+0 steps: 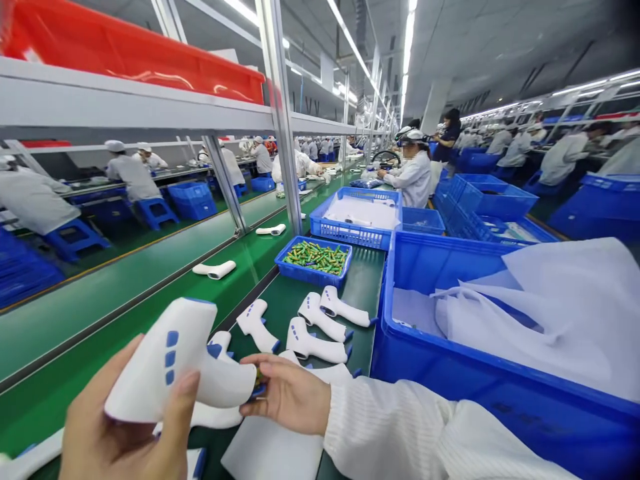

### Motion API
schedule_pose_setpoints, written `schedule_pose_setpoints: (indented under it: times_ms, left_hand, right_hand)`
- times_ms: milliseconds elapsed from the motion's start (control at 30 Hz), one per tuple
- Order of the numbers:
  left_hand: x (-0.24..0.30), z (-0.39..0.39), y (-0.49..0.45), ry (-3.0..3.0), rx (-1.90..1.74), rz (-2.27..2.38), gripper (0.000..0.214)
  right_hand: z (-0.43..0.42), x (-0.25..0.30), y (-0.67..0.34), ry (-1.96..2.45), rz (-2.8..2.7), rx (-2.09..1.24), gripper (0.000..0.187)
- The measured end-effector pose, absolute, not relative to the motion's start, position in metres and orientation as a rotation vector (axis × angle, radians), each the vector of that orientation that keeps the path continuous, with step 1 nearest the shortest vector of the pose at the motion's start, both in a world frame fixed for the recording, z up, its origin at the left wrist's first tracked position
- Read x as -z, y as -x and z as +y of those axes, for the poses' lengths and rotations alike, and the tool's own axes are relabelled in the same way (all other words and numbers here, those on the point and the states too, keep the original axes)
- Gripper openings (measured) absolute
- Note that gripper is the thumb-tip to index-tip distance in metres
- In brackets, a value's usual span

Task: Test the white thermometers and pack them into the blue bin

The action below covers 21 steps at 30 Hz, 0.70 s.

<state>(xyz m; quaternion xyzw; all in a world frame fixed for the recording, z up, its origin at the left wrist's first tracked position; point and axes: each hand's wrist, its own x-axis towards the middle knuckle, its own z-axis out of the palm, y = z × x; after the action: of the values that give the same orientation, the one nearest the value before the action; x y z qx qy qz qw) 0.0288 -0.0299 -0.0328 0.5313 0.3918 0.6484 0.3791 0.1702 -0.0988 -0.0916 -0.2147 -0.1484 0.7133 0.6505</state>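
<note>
My left hand is wrapped round a white thermometer gun with blue buttons, held up near the bottom left. My right hand is closed at the butt end of its handle, fingers pinched on something small I cannot make out. Several more white thermometer guns lie on the green bench just beyond. A small blue tray of green batteries sits behind them.
A big blue crate with white bags stands at the right. A blue basket with white parts lies further back. Two guns ride the green conveyor on the left. Workers in white sit along both lines. A red bin rests on the shelf overhead.
</note>
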Motion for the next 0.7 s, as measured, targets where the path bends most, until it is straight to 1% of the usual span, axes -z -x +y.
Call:
schedule_pose_setpoints:
  times_ms: [133,200,267,367,400,467,500,567,633,700]
  left_hand:
    - [0.022,-0.047,-0.041,-1.395,-1.628,1.125,0.059]
    - [0.020,-0.048,-0.044,-1.290,-1.575,1.111,0.060]
    - [0.022,-0.044,-0.045,-1.206,-1.510,1.119,0.063]
    - [0.029,-0.031,-0.049,-1.168,-1.380,1.158,0.064]
    - [0.033,-0.025,-0.051,-1.167,-1.336,1.162,0.065]
    - [0.040,-0.016,-0.056,-1.156,-1.256,1.144,0.068]
    - [0.044,-0.012,-0.059,-1.140,-1.215,1.126,0.070]
    - [0.052,-0.005,-0.063,-1.092,-1.145,1.091,0.073]
    - [0.059,-0.002,-0.064,-1.054,-1.097,1.074,0.072]
    - [0.065,0.002,-0.062,-1.030,-1.079,1.078,0.071]
  right_hand:
    - [-0.120,0.097,-0.190,0.601,-0.374,-1.551,0.038]
    - [-0.138,0.087,-0.208,0.721,-0.455,-1.518,0.036]
    - [-0.164,0.069,-0.238,0.919,-0.592,-1.404,0.033]
    - [-0.212,0.033,-0.310,1.417,-0.847,-0.986,0.031]
    - [-0.227,0.022,-0.338,1.634,-0.896,-0.802,0.027]
    - [-0.250,0.010,-0.391,2.089,-0.975,-0.481,0.014]
    - [-0.257,0.008,-0.413,2.311,-1.008,-0.392,0.015]
    - [-0.261,0.012,-0.446,2.638,-1.121,-0.420,0.030]
    - [-0.254,0.020,-0.464,2.779,-1.196,-0.502,0.038]
    - [-0.242,0.022,-0.475,2.813,-1.231,-0.462,0.036]
